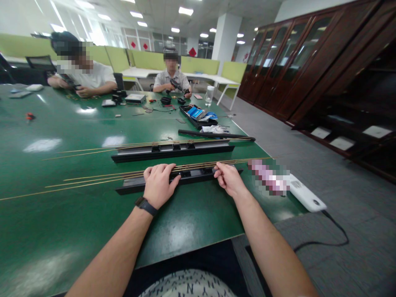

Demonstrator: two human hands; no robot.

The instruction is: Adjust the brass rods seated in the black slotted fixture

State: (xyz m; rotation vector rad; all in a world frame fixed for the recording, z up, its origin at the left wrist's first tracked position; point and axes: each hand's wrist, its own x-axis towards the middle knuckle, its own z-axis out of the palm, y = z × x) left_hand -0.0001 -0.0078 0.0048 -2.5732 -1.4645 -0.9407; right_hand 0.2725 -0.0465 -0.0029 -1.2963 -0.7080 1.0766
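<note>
On the green table in front of me lies a long black rail (198,180) with a channel along its top. Several thin gold-coloured rods (99,179) run lengthwise over it and stick out past its left end. My left hand (159,184), with a dark band at the wrist, rests across the rail, fingers over the far side and thumb on the near side. Near the rail's right end, my right hand (228,177) is closed with thumb and forefinger pinched beside the rods. Whatever the pinch holds is too small to make out.
Behind lies a second black rail (173,154) with more thin rods. A black bar (216,135) and an open black case (196,117) stand farther back. To the right is a white device (306,194) with a cable. Two people work across the table.
</note>
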